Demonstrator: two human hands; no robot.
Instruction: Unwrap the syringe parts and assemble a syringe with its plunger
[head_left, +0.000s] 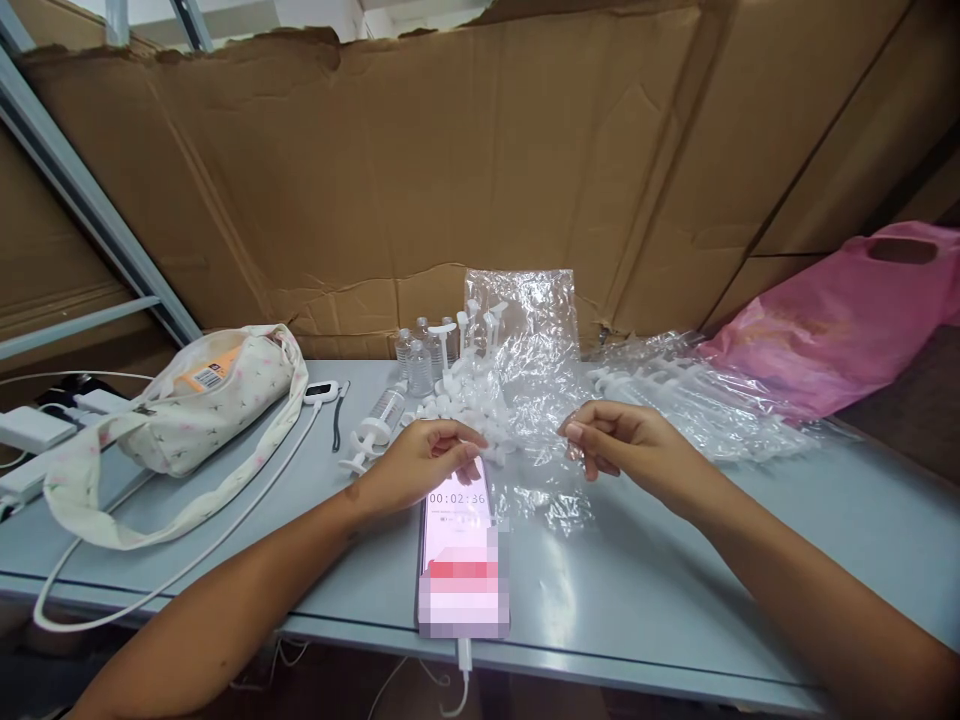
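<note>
- The left hand (424, 455) hovers low over the grey worktop (675, 580), fingers curled inward and thumb tucked toward them, pinching the near edge of a clear plastic bag (536, 400); a small white piece may sit under the fingertips, but that cannot be told for sure.
- The right hand (626, 440) is loosely closed as well, forefinger and thumb pressed together on the same crinkled plastic at its right side.
- The bag lies between the two hands and runs away from them toward the cardboard wall (450, 170), its far end standing up against it.
- A heap of white pump heads (457, 405) lies just beyond the left hand, some of them under the plastic.
- Small clear bottles (420, 360) stand behind the heap, and one bottle fitted with a pump (375, 425) lies on its side left of the hand.
- A phone (461, 560) lies flat just under the left hand, its screen showing a running timer, with a white cable plugged in at the near edge.
- More bagged pumps (697, 400) are spread to the right, near a pink plastic bag (840, 320).
- A pale fabric shoulder bag (202, 400) rests on the left of the worktop, well apart from the hands.
</note>
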